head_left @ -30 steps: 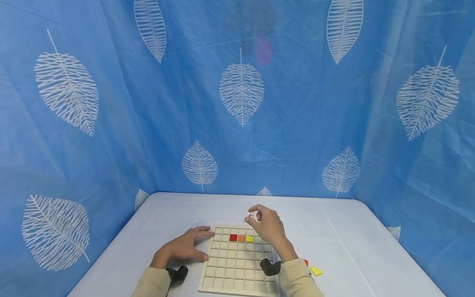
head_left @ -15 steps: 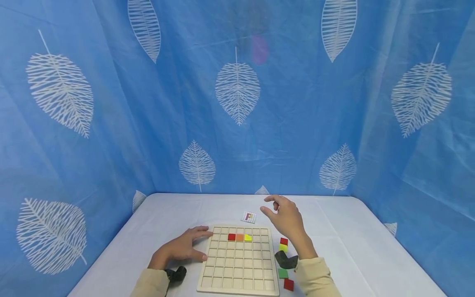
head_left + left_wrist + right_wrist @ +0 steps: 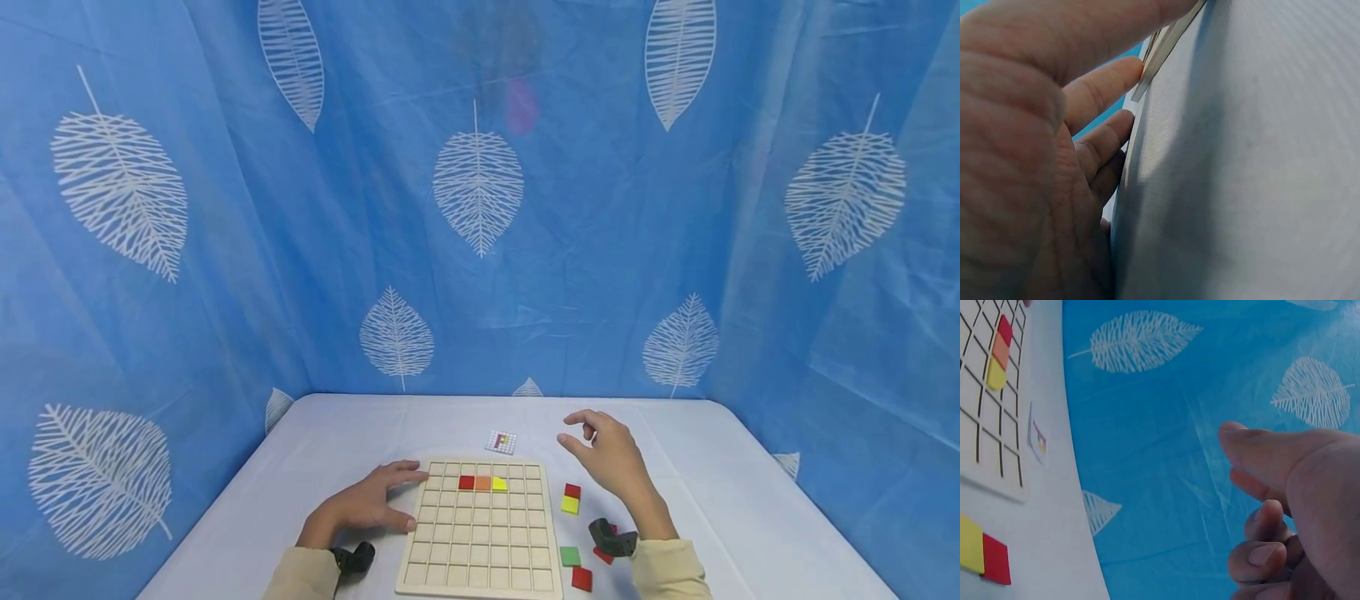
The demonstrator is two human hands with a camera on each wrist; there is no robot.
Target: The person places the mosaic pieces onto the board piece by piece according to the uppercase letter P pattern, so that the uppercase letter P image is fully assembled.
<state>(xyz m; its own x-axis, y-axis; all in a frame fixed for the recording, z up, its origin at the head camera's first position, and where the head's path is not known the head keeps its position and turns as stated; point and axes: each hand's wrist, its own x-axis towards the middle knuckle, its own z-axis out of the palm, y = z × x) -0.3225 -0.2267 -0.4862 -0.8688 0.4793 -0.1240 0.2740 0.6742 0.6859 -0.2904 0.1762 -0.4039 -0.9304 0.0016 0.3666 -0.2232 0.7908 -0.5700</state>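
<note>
My right hand (image 3: 611, 457) hovers empty, loosely curled; my left hand (image 3: 363, 502), relaxed, touches the board (image 3: 481, 534): one careless nudge could jolt the orange tile (image 3: 483, 483) loose!

On a white counter (image 3: 712, 492), a gridded board (image 3: 480, 533) with red tile (image 3: 467, 482), orange tile (image 3: 483, 483) and yellow tile (image 3: 499, 484) in one row; left hand (image 3: 366, 502) with fingers (image 3: 407, 477) touching its left edge; right hand (image 3: 612, 458) right of a card (image 3: 501, 442); loose tiles (image 3: 570, 556) along the board's right side.
</note>
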